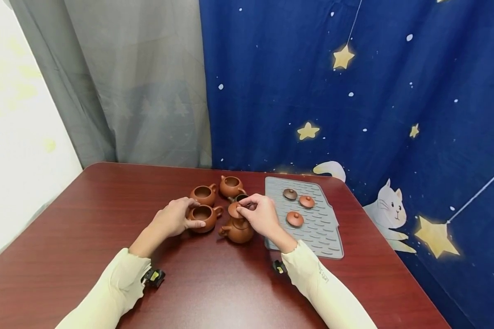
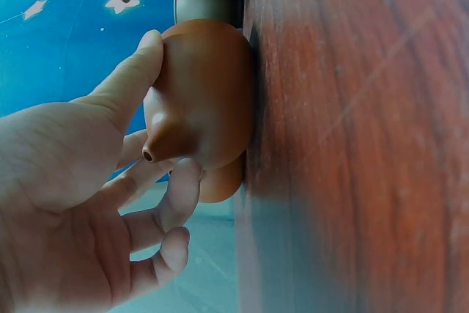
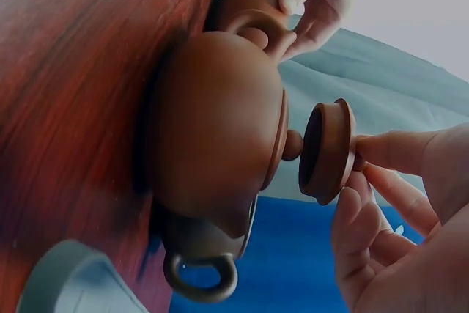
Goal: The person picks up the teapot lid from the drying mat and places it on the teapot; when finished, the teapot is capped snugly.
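Observation:
My left hand (image 1: 172, 218) grips a lidless brown clay teapot (image 2: 209, 93) by its side, thumb at the rim and fingers near the spout. The pot sits on the table, its handle pointing right in the head view. With thumb and fingertips, my right hand (image 1: 263, 217) pinches a reddish-brown lid (image 3: 327, 153) by its knob. That lid hangs above a teapot (image 3: 216, 119) that has its own lid on, whose knob shows just under the held lid's open underside. A dark teapot (image 3: 205, 243) without a lid stands behind, partly hidden by my right hand in the head view.
Two more lidless brown teapots (image 1: 203, 194) (image 1: 231, 186) stand farther back. On the right, a grey ridged mat (image 1: 317, 237) bears a dark lid (image 1: 290, 194) and two reddish lids (image 1: 306, 202) (image 1: 294, 219). Curtains (image 1: 271, 91) hang behind the table's far edge.

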Demonstrator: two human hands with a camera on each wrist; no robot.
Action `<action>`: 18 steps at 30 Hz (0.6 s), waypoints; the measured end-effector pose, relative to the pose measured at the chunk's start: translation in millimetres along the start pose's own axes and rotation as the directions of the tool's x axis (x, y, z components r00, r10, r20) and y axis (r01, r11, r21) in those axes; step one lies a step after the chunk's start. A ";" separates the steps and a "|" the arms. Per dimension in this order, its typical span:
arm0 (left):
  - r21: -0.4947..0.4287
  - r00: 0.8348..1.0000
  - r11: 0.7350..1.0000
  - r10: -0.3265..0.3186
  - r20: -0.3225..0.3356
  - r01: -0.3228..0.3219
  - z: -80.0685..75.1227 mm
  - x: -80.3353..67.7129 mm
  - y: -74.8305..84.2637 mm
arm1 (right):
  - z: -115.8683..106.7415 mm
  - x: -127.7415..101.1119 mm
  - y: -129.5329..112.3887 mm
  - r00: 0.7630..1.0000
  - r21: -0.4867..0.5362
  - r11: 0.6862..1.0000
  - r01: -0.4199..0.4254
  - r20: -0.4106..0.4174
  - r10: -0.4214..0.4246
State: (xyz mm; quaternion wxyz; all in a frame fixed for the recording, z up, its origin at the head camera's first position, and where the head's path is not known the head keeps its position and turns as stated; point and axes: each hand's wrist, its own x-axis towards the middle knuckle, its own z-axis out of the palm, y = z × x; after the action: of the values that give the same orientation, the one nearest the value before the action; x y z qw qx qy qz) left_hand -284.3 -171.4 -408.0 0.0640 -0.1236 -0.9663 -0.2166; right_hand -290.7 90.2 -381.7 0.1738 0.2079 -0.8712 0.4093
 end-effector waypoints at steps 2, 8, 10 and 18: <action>-0.002 1.000 1.000 -0.004 -0.001 0.004 -0.2 0.2 0.5 | 2.2 1.0 0.0 1.000 -0.002 1.000 0.002 0.001 -0.002; -0.004 1.000 1.000 0.003 -0.007 -0.003 0.0 0.8 0.1 | 6.2 3.1 -1.8 1.000 0.005 1.000 0.026 -0.001 -0.026; -0.003 1.000 1.000 0.003 -0.010 -0.004 -0.1 0.8 -0.1 | 7.7 3.4 -2.7 0.999 0.007 0.999 0.038 0.004 -0.038; -0.005 1.000 1.000 -0.006 0.000 0.006 -0.7 0.5 0.0 | 13.6 4.7 -5.1 0.998 0.020 0.998 0.064 0.002 -0.064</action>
State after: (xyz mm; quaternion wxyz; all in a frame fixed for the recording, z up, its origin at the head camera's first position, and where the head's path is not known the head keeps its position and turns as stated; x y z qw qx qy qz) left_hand -284.8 -171.6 -407.3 0.0631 -0.1209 -0.9662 -0.2190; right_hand -294.0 75.5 -384.4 0.1836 0.2378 -0.8604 0.4118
